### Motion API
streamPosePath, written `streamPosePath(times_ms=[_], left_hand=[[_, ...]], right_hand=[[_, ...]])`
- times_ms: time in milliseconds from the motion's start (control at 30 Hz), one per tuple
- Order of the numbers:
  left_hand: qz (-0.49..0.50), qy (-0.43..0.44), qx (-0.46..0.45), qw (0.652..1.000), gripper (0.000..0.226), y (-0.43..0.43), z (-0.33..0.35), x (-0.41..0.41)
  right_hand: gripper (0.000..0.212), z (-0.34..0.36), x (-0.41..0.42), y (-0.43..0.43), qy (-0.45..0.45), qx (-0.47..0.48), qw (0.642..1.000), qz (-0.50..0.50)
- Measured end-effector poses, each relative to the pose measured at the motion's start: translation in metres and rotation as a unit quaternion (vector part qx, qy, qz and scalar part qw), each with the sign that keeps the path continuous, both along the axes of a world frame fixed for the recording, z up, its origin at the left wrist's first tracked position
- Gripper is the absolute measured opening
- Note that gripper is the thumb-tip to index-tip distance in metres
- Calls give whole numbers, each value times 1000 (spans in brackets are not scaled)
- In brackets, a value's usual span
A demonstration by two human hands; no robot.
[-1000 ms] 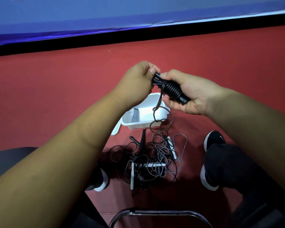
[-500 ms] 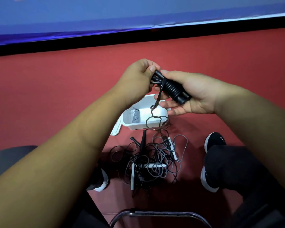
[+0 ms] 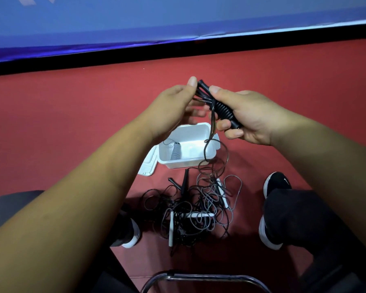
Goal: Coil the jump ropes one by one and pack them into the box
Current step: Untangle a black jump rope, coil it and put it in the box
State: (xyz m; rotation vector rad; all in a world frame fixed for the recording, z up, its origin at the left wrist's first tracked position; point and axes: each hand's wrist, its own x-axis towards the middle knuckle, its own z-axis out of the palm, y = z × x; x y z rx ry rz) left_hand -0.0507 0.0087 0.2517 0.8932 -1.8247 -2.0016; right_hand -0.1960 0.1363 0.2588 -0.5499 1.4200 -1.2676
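Note:
My right hand point(image 3: 247, 115) grips a black jump rope bundle point(image 3: 221, 109), its cord wound in tight turns round the handles. My left hand point(image 3: 173, 106) pinches the bundle's upper end with thumb and fingers. A loose tail of black cord point(image 3: 209, 144) hangs from the bundle down over the white box point(image 3: 207, 157) on the red floor. One coiled grey rope point(image 3: 175, 152) lies inside the box at its left. Below the box sits a tangled pile of jump ropes point(image 3: 194, 210) with black and white handles.
The box's white lid point(image 3: 148, 163) lies at its left side. My two black shoes point(image 3: 273, 208) flank the pile on the red floor. A metal chair frame point(image 3: 205, 279) curves along the bottom edge. A blue wall with a black base point(image 3: 178, 51) runs across the back.
My left hand has loosened from a fist round the bundle's end into a thumb-and-finger pinch. Both hands have lifted slightly, and the hanging cord tail has shortened.

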Motion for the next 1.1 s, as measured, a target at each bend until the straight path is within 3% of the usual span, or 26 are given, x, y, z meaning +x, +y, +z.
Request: streamPosePath(times_ms=[100,167,300,567,733,900,1100], left_hand=[[-41,-75,103,991,74,1,-12,2],[-77,-92,115,986,67,3,-17,6],[-146,-76,-12,986,39,1,-20,15],[-181,-86,-115,973,28,8,-21,13],[-202,-79,-140,966,27,11,-18,14],[-197,-91,-90,972,18,7,-14,16],[-173,-135,-84,972,15,7,-7,16]], right_hand=[[42,2,-7,0,22,-21,999,-20],[45,2,-13,0,67,-22,997,-22],[55,-1,-16,0,180,6,984,-1],[47,2,-16,2,282,56,958,8],[41,1,-22,3,287,54,956,20],[42,2,-24,3,261,57,963,44],[42,4,-18,5,140,31,989,24]])
